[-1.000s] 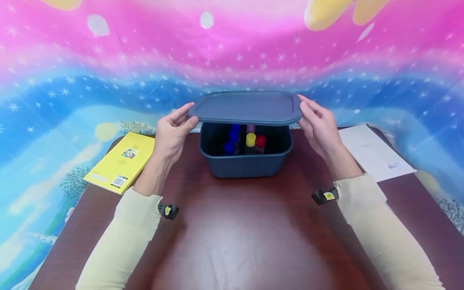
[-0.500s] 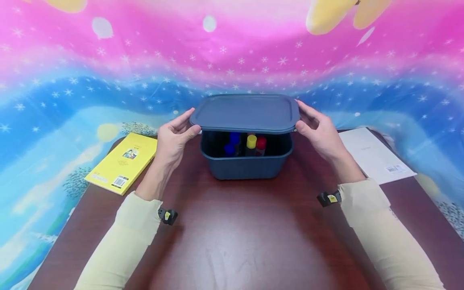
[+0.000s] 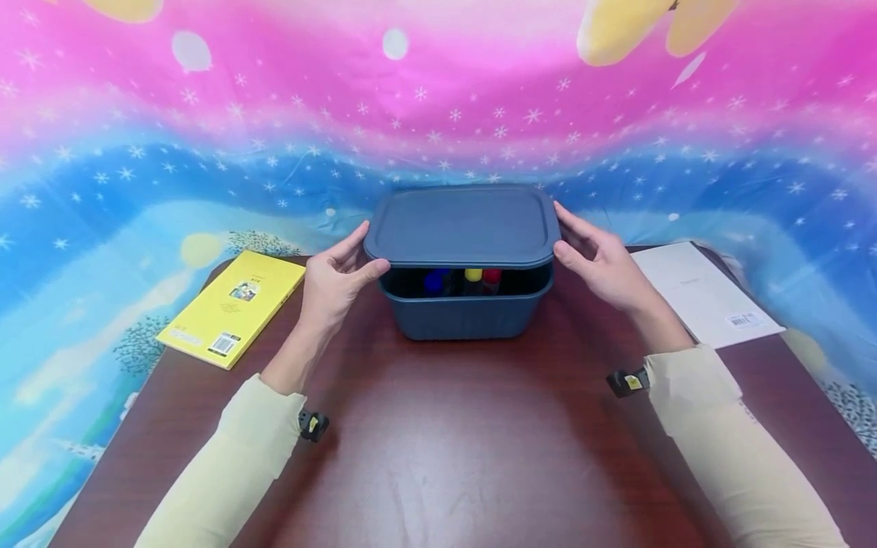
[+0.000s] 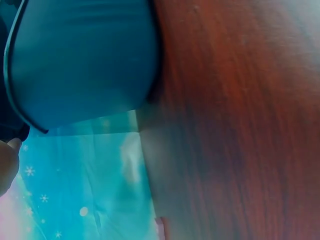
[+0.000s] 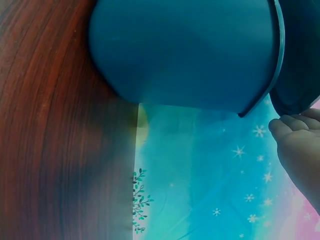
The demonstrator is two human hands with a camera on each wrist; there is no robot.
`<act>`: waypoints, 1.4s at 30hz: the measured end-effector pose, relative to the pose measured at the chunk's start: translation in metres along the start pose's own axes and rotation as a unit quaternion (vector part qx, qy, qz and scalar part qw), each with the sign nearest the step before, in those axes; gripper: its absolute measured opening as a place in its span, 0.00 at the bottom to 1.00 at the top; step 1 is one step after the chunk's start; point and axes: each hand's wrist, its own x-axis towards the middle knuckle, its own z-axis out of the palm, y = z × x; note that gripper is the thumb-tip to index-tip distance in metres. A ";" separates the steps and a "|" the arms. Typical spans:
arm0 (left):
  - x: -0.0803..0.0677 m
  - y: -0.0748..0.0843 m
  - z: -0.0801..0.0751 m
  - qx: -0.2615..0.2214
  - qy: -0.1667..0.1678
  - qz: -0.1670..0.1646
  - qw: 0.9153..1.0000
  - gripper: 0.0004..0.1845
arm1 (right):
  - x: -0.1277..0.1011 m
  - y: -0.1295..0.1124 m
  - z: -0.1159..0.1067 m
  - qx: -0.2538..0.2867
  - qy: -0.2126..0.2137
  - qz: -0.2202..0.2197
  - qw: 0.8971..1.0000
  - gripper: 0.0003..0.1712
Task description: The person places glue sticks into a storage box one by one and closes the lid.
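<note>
A dark blue-grey lid (image 3: 462,226) hangs just above the matching plastic box (image 3: 469,318), its front edge over the box's opening. My left hand (image 3: 334,285) holds the lid's left end, thumb at the front corner and fingers behind. At the right end my right hand (image 3: 601,266) grips it the same way. Through the gap show a blue cap (image 3: 435,281), a yellow cap (image 3: 473,275) and a red cap (image 3: 491,275); the rest of the contents is hidden under the lid. The right wrist view shows fingers (image 5: 295,122) at the lid's edge, beside the box wall.
On the brown table (image 3: 438,441), a yellow book (image 3: 236,304) lies to the left and a white book (image 3: 706,293) to the right. A colourful printed cloth (image 3: 438,99) hangs behind and around the table.
Both hands have lowered the lid and brought it toward me, so it covers more of the box. The gap has narrowed and fewer caps show. The box stays in place.
</note>
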 end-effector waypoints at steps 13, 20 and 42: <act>-0.010 -0.015 0.000 0.063 -0.031 -0.023 0.997 0.37 | -0.007 0.014 -0.004 -0.013 -0.029 0.020 0.999 0.36; -0.015 -0.021 0.000 0.084 -0.029 -0.016 0.996 0.37 | -0.009 0.018 -0.003 -0.018 -0.037 0.033 0.999 0.37; -0.029 -0.026 -0.001 0.121 -0.028 0.004 0.992 0.39 | -0.015 0.028 0.000 -0.072 -0.048 0.073 0.994 0.38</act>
